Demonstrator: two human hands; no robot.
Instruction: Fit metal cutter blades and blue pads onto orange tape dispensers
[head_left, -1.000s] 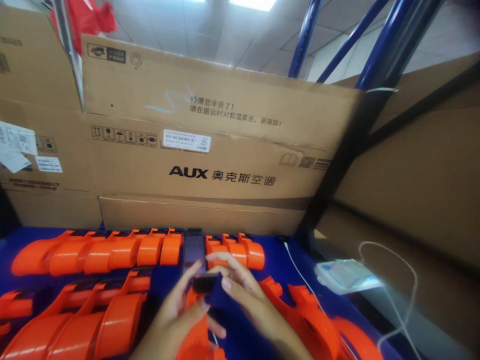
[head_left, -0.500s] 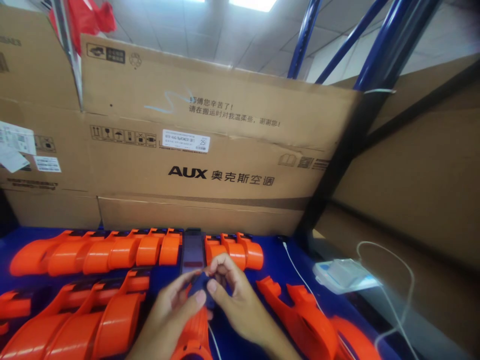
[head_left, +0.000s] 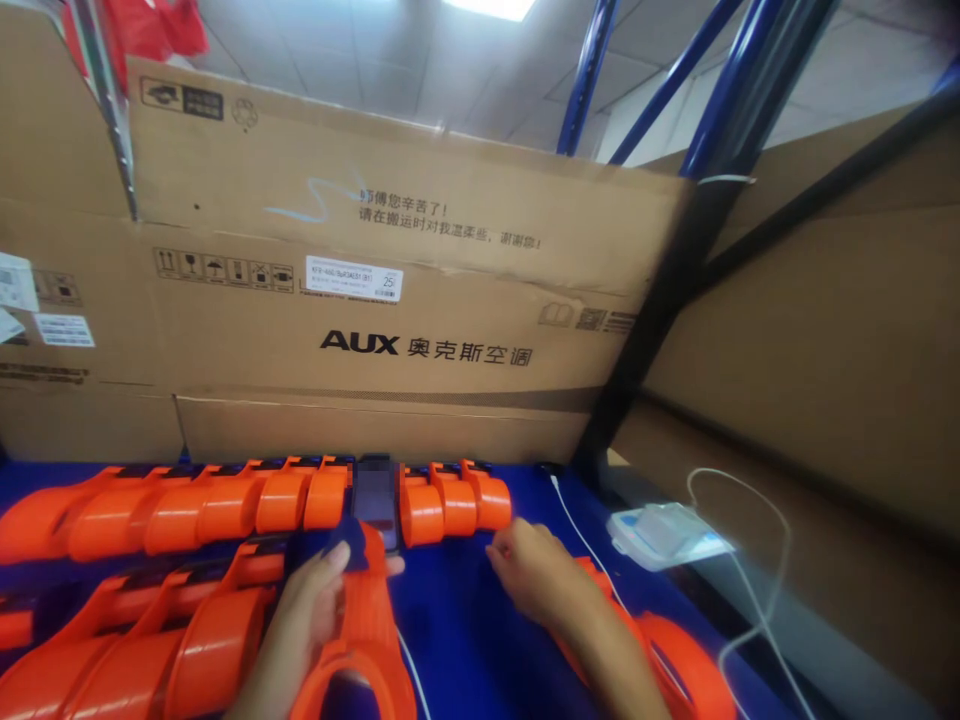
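Observation:
My left hand (head_left: 311,595) is closed around an orange plastic tape dispenser (head_left: 367,610), its ring-shaped end toward me. The left thumb presses on a dark blue piece (head_left: 346,543) at the dispenser's far end. To the right, my right hand (head_left: 529,565) is apart from the dispenser, over the blue surface, with its fingers curled in. Its fingertips are hidden, so whether they hold anything does not show. Beneath and beyond the right forearm lie more orange parts (head_left: 686,665), partly covered.
Rows of orange dispensers (head_left: 176,520) line the blue tabletop (head_left: 465,620) at the left and back. A phone-like dark device (head_left: 375,500) stands among them. A clear plastic box (head_left: 667,537) and white cable (head_left: 784,540) are at right. Cardboard (head_left: 420,400) and a rack post (head_left: 660,300) stand behind.
Both hands were together on the dark blue piece. My right hand has let go and moved right; my left hand keeps the dispenser, shifted left. The camera view has turned slightly right.

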